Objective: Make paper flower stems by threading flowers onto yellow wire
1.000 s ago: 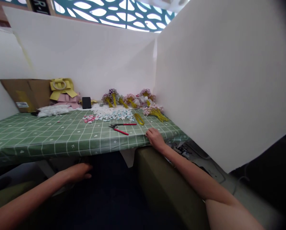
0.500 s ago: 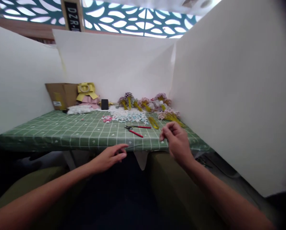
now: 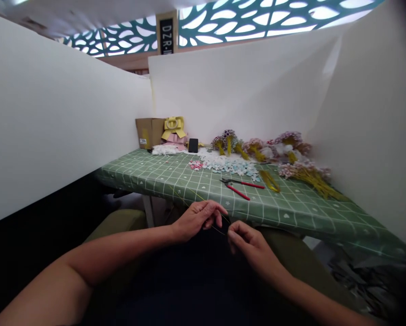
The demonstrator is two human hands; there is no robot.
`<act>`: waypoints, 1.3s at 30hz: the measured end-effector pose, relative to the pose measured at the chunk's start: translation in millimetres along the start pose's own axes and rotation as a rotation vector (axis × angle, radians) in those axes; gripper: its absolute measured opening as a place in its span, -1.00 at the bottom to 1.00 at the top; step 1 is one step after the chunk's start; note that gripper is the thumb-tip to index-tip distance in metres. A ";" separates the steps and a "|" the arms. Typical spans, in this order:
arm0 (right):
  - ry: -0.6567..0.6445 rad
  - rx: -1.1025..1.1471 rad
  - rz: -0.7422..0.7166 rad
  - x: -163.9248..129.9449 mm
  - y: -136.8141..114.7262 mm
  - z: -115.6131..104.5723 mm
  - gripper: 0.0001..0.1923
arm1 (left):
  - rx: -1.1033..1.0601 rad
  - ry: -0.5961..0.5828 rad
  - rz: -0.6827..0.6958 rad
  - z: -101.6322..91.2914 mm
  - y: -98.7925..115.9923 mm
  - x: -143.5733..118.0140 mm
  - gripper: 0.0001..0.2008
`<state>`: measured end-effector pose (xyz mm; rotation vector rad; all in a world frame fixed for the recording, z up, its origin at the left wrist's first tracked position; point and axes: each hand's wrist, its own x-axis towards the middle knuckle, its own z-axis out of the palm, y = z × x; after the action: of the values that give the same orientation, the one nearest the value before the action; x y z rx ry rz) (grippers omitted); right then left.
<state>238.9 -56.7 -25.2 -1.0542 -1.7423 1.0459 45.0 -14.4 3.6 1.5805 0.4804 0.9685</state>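
Thin yellow wire (image 3: pixel 218 231): fine strands, strung between the hands at the near edge of the counter; more strands run out past the left hand toward 10 o'clock. Clock positions below are read from the hands.

Right hand (image 3: pixel 248 240): fingers narrow, pinched on the wire.

Left hand (image 3: pixel 198 219): fingers loosely curled with the wire passing through, index extended toward the right hand; exact grip hidden.

Counter (image 3: pixel 176 174): green-covered, white grid lines.

Red-handled pliers (image 3: pixel 242 184): one pair, 1 o'clock, lying with handles spread.

Yellow wire bundle (image 3: pixel 270 181): 2 o'clock, just beyond the pliers' handles.

Pink-headed stem bunch (image 3: pixel 311 177): 2 o'clock, yellow stems pointing toward 4.

Petal pieces (image 3: pixel 230 166): white and pale blue, heaped at 12 o'clock; pink pieces (image 3: pixel 195 165) adjoining, 11 o'clock.

White bagged material (image 3: pixel 165 149): between 10 and 11 o'clock.

Black phone-like device (image 3: pixel 193 145): 11 o'clock, upright.

Stem bunches (image 3: pixel 256 147): several, mixed colours, 12 to 2 o'clock.

Yellow bow (image 3: pixel 174 127): 11 o'clock, above a pink bow (image 3: pixel 176 138).

Cardboard box (image 3: pixel 148 131): between 10 and 11 o'clock, beside the bows.
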 end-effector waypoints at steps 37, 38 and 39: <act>-0.119 -0.051 0.000 1.3 -5.1 -5.1 -0.67 | 0.026 0.059 0.095 -1.8 7.2 -1.6 -0.55; -0.118 -0.050 0.002 1.4 -5.0 -5.1 -0.67 | 0.022 0.062 0.094 -1.8 6.9 -1.6 -0.56; -0.119 -0.050 0.002 1.3 -4.9 -5.2 -0.67 | 0.018 0.065 0.091 -1.8 6.7 -1.5 -0.56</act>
<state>242.2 -55.7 -18.7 -1.0433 -1.8709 1.0913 41.4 -16.2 9.5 1.6023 0.4664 1.0904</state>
